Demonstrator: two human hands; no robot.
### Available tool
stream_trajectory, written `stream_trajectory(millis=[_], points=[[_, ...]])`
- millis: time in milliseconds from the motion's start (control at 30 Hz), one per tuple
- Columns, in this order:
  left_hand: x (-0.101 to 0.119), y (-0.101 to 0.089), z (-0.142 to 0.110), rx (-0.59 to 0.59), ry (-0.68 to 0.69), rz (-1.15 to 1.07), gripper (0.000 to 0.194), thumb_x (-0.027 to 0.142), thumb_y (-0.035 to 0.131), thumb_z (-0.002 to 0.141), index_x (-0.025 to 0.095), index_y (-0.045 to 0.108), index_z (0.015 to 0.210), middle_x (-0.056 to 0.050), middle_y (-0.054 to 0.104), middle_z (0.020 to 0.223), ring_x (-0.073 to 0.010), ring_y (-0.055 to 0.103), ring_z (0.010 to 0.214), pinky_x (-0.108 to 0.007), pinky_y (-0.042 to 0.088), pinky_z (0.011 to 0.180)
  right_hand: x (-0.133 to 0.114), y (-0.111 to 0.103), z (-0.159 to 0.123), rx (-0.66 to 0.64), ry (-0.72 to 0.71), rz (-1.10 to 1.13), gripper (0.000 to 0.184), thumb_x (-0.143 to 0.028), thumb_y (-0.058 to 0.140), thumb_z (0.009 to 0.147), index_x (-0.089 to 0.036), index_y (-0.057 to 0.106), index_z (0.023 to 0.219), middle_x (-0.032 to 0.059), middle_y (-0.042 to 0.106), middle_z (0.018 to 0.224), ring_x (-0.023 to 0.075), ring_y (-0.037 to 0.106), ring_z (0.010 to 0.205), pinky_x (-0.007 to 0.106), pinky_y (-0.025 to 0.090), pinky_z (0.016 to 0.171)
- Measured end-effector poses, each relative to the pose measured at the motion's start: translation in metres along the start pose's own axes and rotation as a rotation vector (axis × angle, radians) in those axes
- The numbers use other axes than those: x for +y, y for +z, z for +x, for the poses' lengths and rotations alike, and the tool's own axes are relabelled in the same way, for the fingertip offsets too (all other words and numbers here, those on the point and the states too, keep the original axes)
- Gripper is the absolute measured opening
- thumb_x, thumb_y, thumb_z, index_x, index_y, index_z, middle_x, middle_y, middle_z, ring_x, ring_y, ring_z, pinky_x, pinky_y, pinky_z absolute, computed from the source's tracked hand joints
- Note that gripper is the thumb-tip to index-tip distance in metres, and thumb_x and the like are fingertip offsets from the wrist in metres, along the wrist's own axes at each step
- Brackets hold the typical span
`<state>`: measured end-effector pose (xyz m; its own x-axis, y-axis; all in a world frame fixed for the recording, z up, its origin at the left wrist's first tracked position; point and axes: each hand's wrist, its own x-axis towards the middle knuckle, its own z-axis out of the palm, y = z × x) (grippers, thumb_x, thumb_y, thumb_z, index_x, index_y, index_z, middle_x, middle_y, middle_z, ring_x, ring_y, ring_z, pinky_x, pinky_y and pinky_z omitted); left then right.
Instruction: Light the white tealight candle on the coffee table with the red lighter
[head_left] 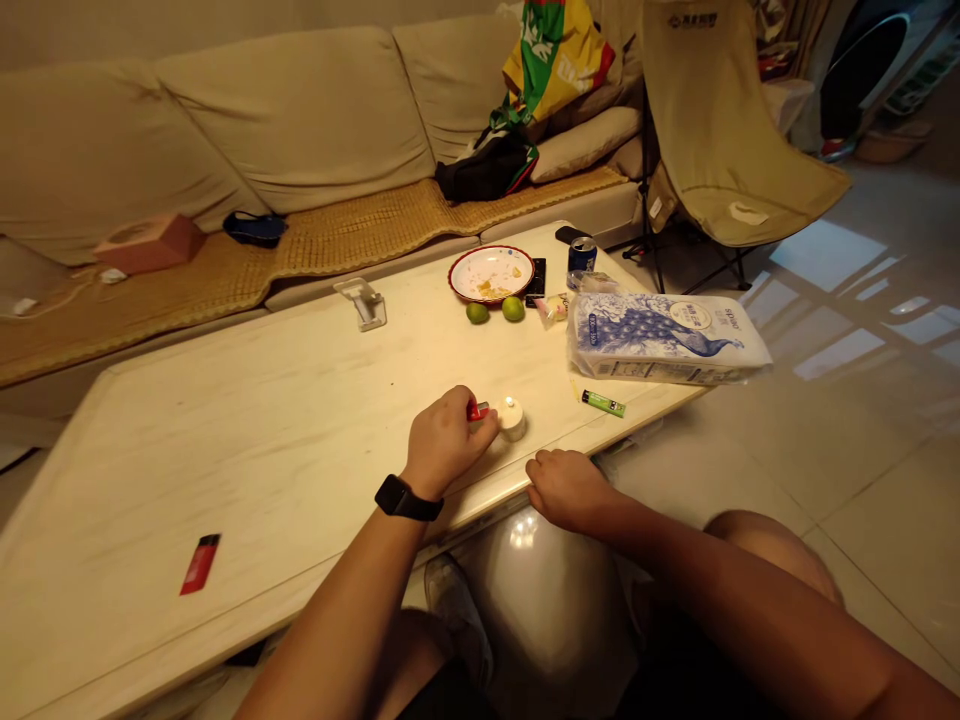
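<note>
My left hand [452, 438], with a black watch on its wrist, is closed around a red lighter [478, 411]. The lighter's metal end points at a short white candle [512, 420], just right of my fingers. A small bright flame shows at the candle's top. My right hand [568, 487] is curled closed at the table's near edge, below and right of the candle, and nothing shows in it. Further right a green lighter [603, 403] lies on the table, and a second red lighter [200, 565] lies far to the left.
The pale table [262, 430] also bears a wrapped tissue pack [667, 335], a red-rimmed plate [459, 275] with scraps, two green limes [514, 308], a can [581, 257] and a white holder [361, 304]. Behind are a sofa [300, 110] and a folding chair [720, 130].
</note>
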<state>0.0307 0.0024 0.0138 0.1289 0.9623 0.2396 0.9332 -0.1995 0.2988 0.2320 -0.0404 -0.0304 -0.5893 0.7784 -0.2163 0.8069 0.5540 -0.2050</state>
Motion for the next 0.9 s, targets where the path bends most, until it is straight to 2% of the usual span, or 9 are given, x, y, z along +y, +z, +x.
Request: stream_trajectory(millis=[400,900], points=[[-0.026,-0.011,-0.01,0.018,-0.1,0.014,0.027,0.049,0.053,0.086,0.022,0.051,0.089,-0.001,0.066,0.08,-0.0175,0.059,0.067,-0.031,0.04,0.062,0.0,-0.002,0.0,-0.015,-0.001,-0.013,0.027,-0.032,0.048,0.093,-0.014,0.065,0.103,0.0144,0.069,0.102,0.0267,0.065,0.092,0.037,0.047,0.079],[-0.029,-0.012,-0.011,0.003,-0.103,0.015,0.026,0.049,0.053,0.087,0.022,0.05,0.089,0.0,0.066,0.081,-0.0167,0.059,0.067,-0.03,0.038,0.062,0.001,-0.001,0.0,-0.006,-0.005,-0.009,0.027,-0.032,0.049,0.092,-0.013,0.065,0.102,0.0143,0.068,0.1,0.0269,0.065,0.092,0.036,0.048,0.079]])
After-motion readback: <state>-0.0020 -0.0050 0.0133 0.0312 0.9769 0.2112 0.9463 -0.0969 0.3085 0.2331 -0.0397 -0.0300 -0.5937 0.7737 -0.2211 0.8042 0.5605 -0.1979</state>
